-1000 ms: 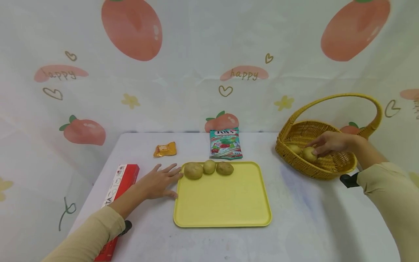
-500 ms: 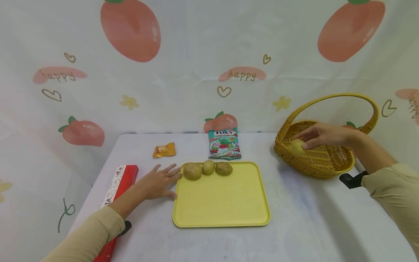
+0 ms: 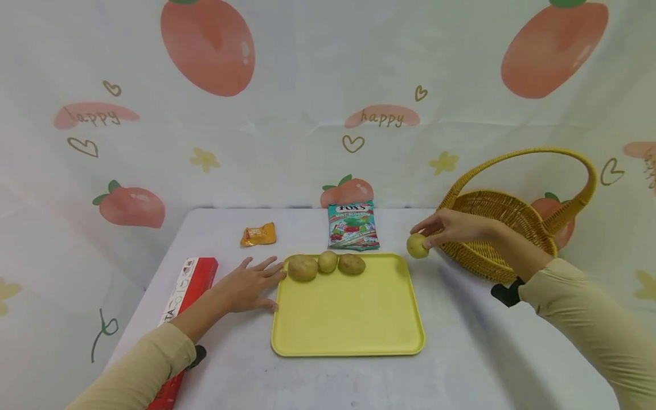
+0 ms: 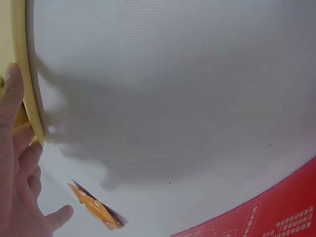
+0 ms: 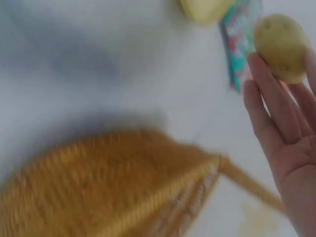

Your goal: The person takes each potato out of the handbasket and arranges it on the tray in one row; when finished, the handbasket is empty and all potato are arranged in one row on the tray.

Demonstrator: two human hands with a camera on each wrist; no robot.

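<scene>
In the head view, my right hand (image 3: 458,226) pinches a small round potato (image 3: 418,246) between thumb and fingers, in the air between the basket and the tray. The right wrist view shows that potato (image 5: 281,48) at the fingertips. My left hand (image 3: 251,286) has its fingers spread and touches the left rim of the yellow tray (image 3: 348,319). Along the tray's back edge lie a larger potato (image 3: 303,267), a small round potato (image 3: 328,262) and an oval brownish potato (image 3: 352,263). My right forearm hides part of the wicker basket (image 3: 497,208).
Behind the tray lies a green Fox's candy bag (image 3: 353,226), with a small orange packet (image 3: 258,234) to its left. A red and white box (image 3: 192,290) runs along the left side, partly under my left forearm. The basket's tall handle (image 3: 517,152) arches at the right.
My right hand has lifted the potato out of the basket and carried it left toward the tray. The left hand stays at the tray rim.
</scene>
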